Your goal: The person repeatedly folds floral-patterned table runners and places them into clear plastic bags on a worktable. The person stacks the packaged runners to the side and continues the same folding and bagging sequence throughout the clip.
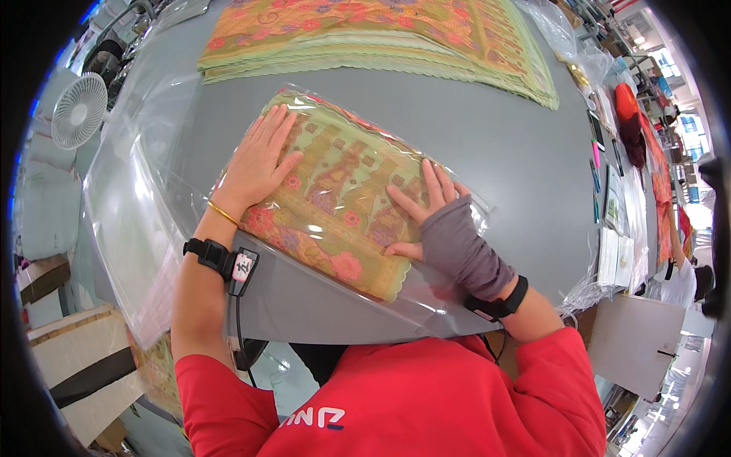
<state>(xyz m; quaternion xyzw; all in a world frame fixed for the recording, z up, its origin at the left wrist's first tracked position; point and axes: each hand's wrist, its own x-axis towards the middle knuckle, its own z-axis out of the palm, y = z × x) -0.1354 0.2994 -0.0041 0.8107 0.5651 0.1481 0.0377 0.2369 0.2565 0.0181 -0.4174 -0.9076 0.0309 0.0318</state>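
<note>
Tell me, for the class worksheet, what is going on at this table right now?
A person in a red top presses both hands flat on a folded floral patterned cloth that sits inside a clear plastic bag on a grey table. The left hand rests on the cloth's far left end; the right hand, in a grey fingerless glove, lies on its right side. A stack of similar cloths lies farther back, and a small white fan stands at the left.

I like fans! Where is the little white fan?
In the head view, the small white fan sits far to the person's left, just off the grey table, beyond the left hand pressing the bagged patterned cloth.
</note>
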